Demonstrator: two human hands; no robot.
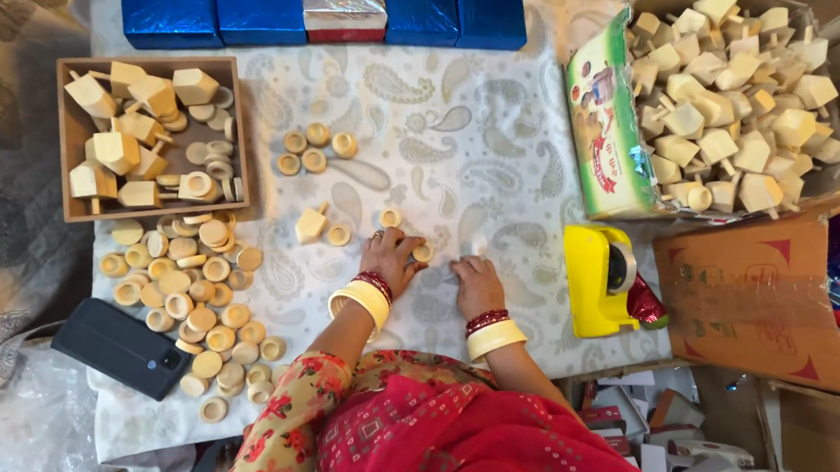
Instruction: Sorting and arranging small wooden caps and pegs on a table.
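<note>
Small wooden ring [423,252] touching left hand [394,258] fingertips.

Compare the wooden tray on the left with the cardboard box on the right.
The wooden tray is shallow, plain brown and lies flat; the cardboard box is deeper, with a printed green side and open flaps. The tray holds a few wooden tops plus many small rings; the box is heaped with tops only. The tray sits beyond the left hand; the box sits beyond the right hand. Both hold pale wooden tops.
</note>
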